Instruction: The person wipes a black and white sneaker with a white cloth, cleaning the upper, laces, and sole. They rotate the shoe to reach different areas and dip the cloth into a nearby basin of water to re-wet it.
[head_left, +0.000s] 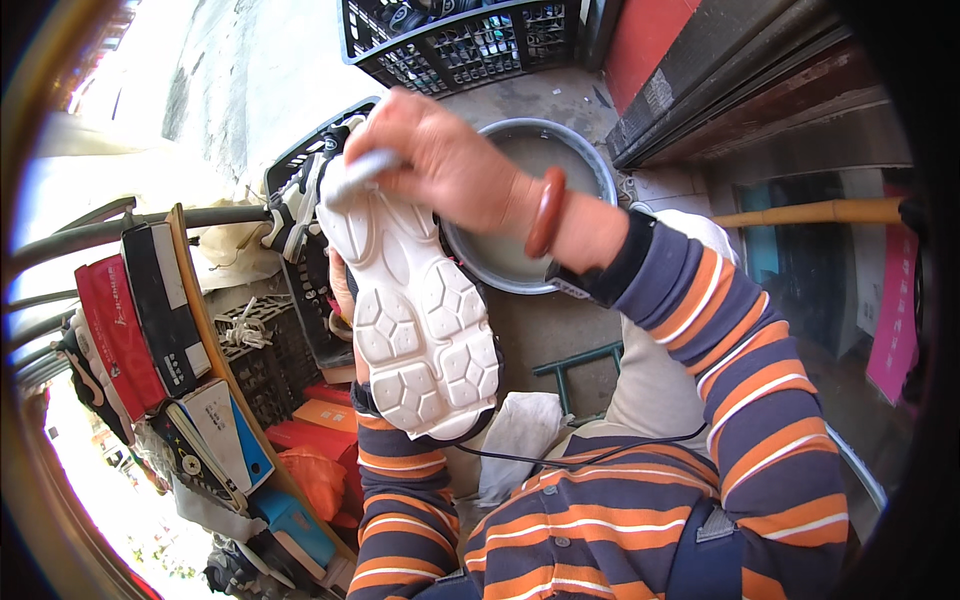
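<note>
A shoe is held up before me, its white, patterned sole turned towards the camera and its upper mostly hidden behind. My left hand grips it from behind along the left side; most of those fingers are out of sight. With a reddish-brown bangle on its wrist, my right hand is at the far end of the sole. It pinches a pale grey, cloth-like piece against that end, blurred by motion. Beyond the shoe, a round metal basin of cloudy water stands on the floor, partly covered by my right forearm.
Black plastic crates stand ahead and to the left, holding shoes. A shelf with shoe boxes runs along the left. Near my legs are a green metal frame and a whitish cloth. A bamboo pole lies at right.
</note>
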